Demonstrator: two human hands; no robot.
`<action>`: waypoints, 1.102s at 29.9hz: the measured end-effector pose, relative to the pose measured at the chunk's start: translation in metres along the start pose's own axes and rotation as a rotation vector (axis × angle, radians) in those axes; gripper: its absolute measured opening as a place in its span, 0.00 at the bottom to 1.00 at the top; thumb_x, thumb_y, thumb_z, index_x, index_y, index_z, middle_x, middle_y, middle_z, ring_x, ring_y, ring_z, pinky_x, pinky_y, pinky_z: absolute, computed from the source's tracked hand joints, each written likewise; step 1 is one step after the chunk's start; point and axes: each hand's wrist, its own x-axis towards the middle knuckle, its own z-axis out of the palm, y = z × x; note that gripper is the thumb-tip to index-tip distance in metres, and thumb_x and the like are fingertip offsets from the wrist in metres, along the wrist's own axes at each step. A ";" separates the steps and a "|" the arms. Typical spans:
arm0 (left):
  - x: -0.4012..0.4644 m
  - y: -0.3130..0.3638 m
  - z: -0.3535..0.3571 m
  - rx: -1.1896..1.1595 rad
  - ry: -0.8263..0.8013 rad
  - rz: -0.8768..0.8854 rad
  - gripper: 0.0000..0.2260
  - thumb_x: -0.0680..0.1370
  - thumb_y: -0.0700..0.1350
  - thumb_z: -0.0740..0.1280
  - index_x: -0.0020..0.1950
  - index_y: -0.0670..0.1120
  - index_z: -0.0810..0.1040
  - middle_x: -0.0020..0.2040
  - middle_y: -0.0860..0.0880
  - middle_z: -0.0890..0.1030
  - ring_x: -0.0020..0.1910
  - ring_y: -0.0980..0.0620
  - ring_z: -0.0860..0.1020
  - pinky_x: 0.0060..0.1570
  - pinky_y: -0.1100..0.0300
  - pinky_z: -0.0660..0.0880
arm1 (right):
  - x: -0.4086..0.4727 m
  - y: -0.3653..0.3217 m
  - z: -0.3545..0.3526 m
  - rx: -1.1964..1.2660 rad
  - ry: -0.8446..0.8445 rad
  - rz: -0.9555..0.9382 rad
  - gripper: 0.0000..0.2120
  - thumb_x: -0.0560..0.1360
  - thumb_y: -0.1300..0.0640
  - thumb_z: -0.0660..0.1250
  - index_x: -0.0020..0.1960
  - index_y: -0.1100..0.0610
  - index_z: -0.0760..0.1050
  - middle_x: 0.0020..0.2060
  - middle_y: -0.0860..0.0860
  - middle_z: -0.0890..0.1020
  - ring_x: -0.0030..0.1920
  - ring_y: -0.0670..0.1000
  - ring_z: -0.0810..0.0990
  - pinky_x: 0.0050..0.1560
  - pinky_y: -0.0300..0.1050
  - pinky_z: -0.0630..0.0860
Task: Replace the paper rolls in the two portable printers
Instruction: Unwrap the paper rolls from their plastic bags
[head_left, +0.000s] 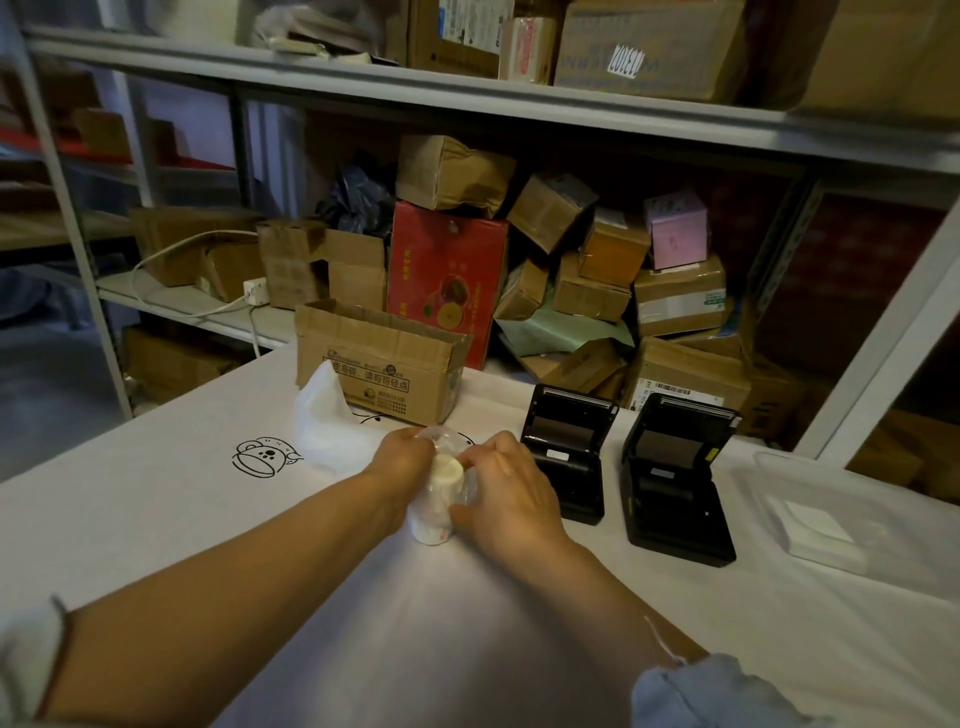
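A white paper roll (439, 501) in clear plastic wrap stands upright on the white table (156, 519), between both hands. My left hand (400, 462) grips the wrap at the roll's top left. My right hand (506, 488) holds the wrap on the right side, fingers pinching near the top. Two black portable printers stand to the right with lids open: the nearer-left printer (566, 452) and the right printer (675, 478). Whether rolls sit inside them is not clear.
An open cardboard box (379, 364) stands behind the hands, with a crumpled white bag (324, 415) at its left. A clear plastic tray with white pads (826, 514) lies at the right. Shelves stacked with cartons fill the background.
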 end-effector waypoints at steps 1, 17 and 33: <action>0.000 0.000 0.000 0.009 -0.002 -0.003 0.12 0.78 0.34 0.57 0.43 0.46 0.77 0.45 0.43 0.80 0.42 0.48 0.76 0.41 0.60 0.73 | -0.001 -0.001 0.001 -0.016 0.011 -0.013 0.20 0.72 0.54 0.71 0.63 0.53 0.74 0.58 0.51 0.71 0.60 0.53 0.71 0.54 0.47 0.73; 0.009 -0.013 -0.010 -0.017 -0.071 -0.082 0.15 0.80 0.36 0.58 0.64 0.48 0.74 0.58 0.42 0.78 0.52 0.44 0.78 0.42 0.56 0.77 | 0.014 0.002 -0.002 0.360 -0.098 0.164 0.16 0.67 0.48 0.74 0.54 0.49 0.78 0.51 0.49 0.82 0.51 0.51 0.80 0.50 0.46 0.78; 0.007 -0.019 -0.002 0.313 -0.182 0.217 0.14 0.81 0.37 0.55 0.63 0.47 0.72 0.56 0.45 0.74 0.50 0.49 0.73 0.45 0.59 0.75 | 0.008 0.047 0.001 1.304 -0.129 0.652 0.08 0.71 0.57 0.74 0.47 0.58 0.79 0.45 0.55 0.83 0.46 0.54 0.83 0.53 0.48 0.80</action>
